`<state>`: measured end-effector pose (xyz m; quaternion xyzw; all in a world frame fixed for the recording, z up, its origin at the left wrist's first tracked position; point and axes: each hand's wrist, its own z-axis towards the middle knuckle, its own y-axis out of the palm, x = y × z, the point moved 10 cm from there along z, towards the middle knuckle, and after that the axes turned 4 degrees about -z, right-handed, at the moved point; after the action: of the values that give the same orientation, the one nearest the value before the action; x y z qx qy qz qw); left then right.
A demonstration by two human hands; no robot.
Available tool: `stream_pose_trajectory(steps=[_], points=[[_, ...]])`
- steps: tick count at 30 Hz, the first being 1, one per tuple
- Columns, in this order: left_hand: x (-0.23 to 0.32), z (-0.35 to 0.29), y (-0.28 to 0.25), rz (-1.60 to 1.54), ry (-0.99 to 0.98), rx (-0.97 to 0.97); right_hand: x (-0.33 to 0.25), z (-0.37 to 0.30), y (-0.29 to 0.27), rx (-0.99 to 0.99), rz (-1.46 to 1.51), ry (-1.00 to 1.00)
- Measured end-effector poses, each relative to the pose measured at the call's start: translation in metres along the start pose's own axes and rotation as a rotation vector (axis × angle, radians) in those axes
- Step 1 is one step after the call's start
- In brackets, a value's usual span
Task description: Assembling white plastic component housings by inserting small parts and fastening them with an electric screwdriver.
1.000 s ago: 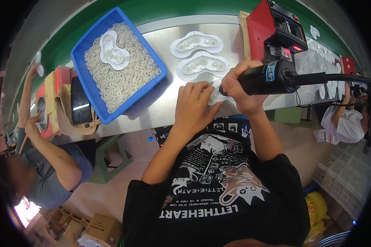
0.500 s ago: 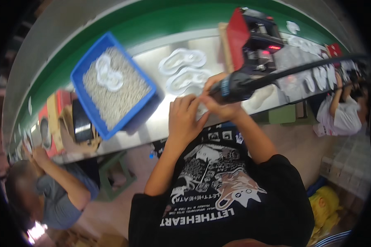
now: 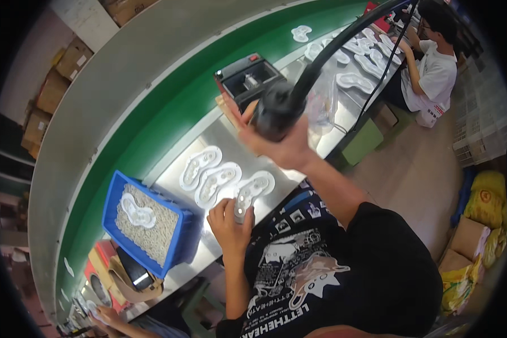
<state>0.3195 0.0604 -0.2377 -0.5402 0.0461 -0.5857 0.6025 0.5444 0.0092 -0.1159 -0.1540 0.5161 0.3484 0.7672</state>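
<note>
My left hand [image 3: 229, 225] grips the near end of a white, figure-eight-shaped plastic piece [image 3: 253, 194] with round recesses, lying on the metal workbench [image 3: 287, 180]. Two similar white pieces, a middle one [image 3: 218, 185] and a far-left one [image 3: 200, 168], lie beside it. My right hand [image 3: 279, 149] is wrapped round a black corded electric screwdriver [image 3: 276, 110], seen from above; its tip is hidden. Just beyond that hand stands a black and red box-shaped screw feeder [image 3: 248, 79].
Left of the white pieces, a blue bin [image 3: 177, 242] holds small pale pieces and one white piece. A co-worker in white [image 3: 438, 73] works at the far right beside more white pieces [image 3: 372, 62]. Another person's hand [image 3: 110, 315] shows at lower left. A green belt [image 3: 191, 93] runs behind.
The view has swung right. My hands have separated: the right has carried the screwdriver to the screw feeder, while the left stays at the near white piece.
</note>
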Motion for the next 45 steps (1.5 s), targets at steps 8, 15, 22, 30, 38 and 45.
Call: stream_pose_trajectory(steps=[8,15,22,30,38,45], points=[[-0.003,0.0,0.004,0.021,-0.009,0.003,-0.001,0.061,-0.06,0.143,-0.057,-0.065],[-0.003,0.002,0.007,0.039,-0.035,-0.02,0.034,0.065,-0.048,-0.125,-0.058,0.065],[-0.007,0.0,0.005,0.04,-0.056,-0.002,0.005,0.023,-0.021,-0.144,0.048,-0.029],[-0.014,0.005,-0.001,0.029,-0.046,0.058,0.039,-0.035,0.061,-0.328,0.122,0.138],[-0.016,-0.003,-0.006,-0.012,-0.045,0.05,0.063,-0.062,0.102,-0.402,0.205,0.28],[-0.015,-0.003,-0.009,-0.032,-0.04,0.041,0.074,-0.067,0.108,-0.413,0.219,0.328]])
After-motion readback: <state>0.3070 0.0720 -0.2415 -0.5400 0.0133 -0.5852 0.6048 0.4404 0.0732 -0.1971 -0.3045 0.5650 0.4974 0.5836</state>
